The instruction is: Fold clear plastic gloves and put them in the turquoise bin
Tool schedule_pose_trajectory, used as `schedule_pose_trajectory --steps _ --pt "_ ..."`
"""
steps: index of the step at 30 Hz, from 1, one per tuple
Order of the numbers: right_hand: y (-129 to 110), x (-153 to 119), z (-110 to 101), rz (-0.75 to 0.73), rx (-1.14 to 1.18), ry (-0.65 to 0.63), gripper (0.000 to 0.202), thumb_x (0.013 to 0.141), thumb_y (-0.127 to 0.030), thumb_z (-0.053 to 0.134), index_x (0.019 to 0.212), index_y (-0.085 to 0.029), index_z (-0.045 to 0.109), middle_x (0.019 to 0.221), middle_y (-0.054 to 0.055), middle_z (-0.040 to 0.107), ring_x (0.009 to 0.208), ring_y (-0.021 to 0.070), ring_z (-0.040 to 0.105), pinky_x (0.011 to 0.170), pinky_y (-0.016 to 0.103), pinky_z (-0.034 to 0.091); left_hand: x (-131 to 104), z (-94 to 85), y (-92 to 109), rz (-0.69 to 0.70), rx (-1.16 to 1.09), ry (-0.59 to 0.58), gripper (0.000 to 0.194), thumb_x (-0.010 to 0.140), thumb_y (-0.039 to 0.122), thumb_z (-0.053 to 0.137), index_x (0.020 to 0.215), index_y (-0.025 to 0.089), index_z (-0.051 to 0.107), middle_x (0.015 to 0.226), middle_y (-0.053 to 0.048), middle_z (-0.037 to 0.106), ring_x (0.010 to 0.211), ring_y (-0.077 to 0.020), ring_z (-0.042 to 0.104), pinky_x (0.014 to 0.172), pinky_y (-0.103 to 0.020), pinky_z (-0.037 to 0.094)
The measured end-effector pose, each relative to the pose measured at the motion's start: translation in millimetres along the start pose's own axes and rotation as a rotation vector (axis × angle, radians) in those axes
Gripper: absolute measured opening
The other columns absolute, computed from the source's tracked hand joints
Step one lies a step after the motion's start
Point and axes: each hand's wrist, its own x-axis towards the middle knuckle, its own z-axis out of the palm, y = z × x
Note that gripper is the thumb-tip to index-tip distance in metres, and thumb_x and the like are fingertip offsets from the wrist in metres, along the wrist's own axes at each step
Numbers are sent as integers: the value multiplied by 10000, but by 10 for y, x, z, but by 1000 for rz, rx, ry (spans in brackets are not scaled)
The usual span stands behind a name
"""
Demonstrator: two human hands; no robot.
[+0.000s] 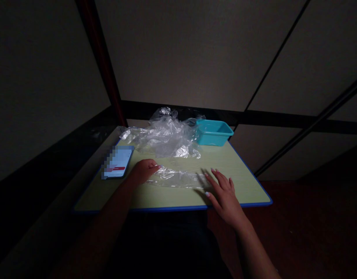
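One piece of clear plastic (182, 179) lies near the middle of the front edge of the desk (242, 174), drawn out into a long, low strip running roughly parallel to that edge; the flattening looks partly done, since the left end is wrinkled while the rest lies smoother. The left grip (144, 170) appears closed on that left end, pinching it between thumb and fingers. The right grip (225, 193) is loose, fingers spread above the right end, and whether its tips touch the film cannot be told. By far the greater share seems left undone: a crumpled heap of clear plastic (169, 137) sprawls along the far edge, reaching the far left corner and meeting the side of a turquoise tub (214, 138). That tub stands upright at the far right corner; its bottom is hidden. A phone (120, 161), screen lit and partly pixelated, rests beside the left edge. The desk has a pale yellow-green top with blue edging. Beyond it rise grey wall panels (181, 58) with dark seams, a dark red post (101, 54) leans at the left, and dim reddish flooring (300, 217) shows past the near right corner.
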Motion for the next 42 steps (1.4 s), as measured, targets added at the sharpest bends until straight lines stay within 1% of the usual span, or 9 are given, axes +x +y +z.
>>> schedule_pose_trajectory --steps 2,5,12,16,21,27,32,37,42 --pt "-93 141 -96 -50 37 -28 439 952 -337 435 1373 -225 486 1456 141 463 1359 300 389 1092 614 241 14 19 -43 13 -35 5 284 677 484 550 651 205 599 661 -19 642 656 -188 577 589 -285 420" --pt "-280 424 -198 -234 127 -151 381 954 -332 463 1305 -212 553 1307 124 595 1220 252 516 1049 472 359 20 38 -89 20 -68 5 249 665 451 571 648 205 602 640 -10 633 636 -179 569 584 -282 418" --pt "-558 1035 -76 -506 77 -392 235 891 -238 587 1100 -169 669 1101 105 663 1020 233 590 867 361 435 -11 68 -113 35 -99 -5 226 681 416 575 669 192 604 632 -2 614 620 -165 554 583 -275 400" --pt "-586 1161 40 -553 119 -408 258 862 -226 623 1107 -163 672 1098 95 659 1001 221 595 860 330 433 -11 94 -103 26 -72 7 234 691 432 560 676 199 583 609 12 582 596 -158 520 564 -271 372" --pt "-575 1130 146 -561 147 -330 300 875 -256 597 1156 -161 649 1068 100 641 1000 226 578 830 328 407 -26 98 -55 26 -42 43 260 724 450 536 661 200 567 608 13 575 605 -154 516 588 -275 380" --pt "-522 1127 239 -562 178 -257 247 899 -202 528 1109 -186 658 1007 83 658 968 221 581 786 333 353 -65 67 -32 43 -68 -21 154 682 358 561 690 205 572 628 22 575 620 -151 513 592 -265 385" --pt "-462 1197 303 -368 255 -120 236 865 -117 521 1050 -194 646 1040 77 679 1009 214 586 807 327 348 -73 69 -49 42 -87 -26 169 660 347 600 753 207 579 687 22 596 652 -153 507 614 -266 402" --pt "-429 1269 376 -265 273 -155 138 831 -140 607 942 -192 670 979 66 694 966 215 602 829 340 373 -59 90 -71 67 -57 -43 195 622 318 631 775 217 564 696 36 570 673 -155 505 637 -269 395" --pt "-440 1282 408 -297 308 -202 183 809 -200 669 992 -202 673 1025 71 681 1012 229 587 861 367 368 -60 90 -43 82 -73 -70 86 608 241 575 666 211 520 637 37 531 651 -153 506 617 -263 382"
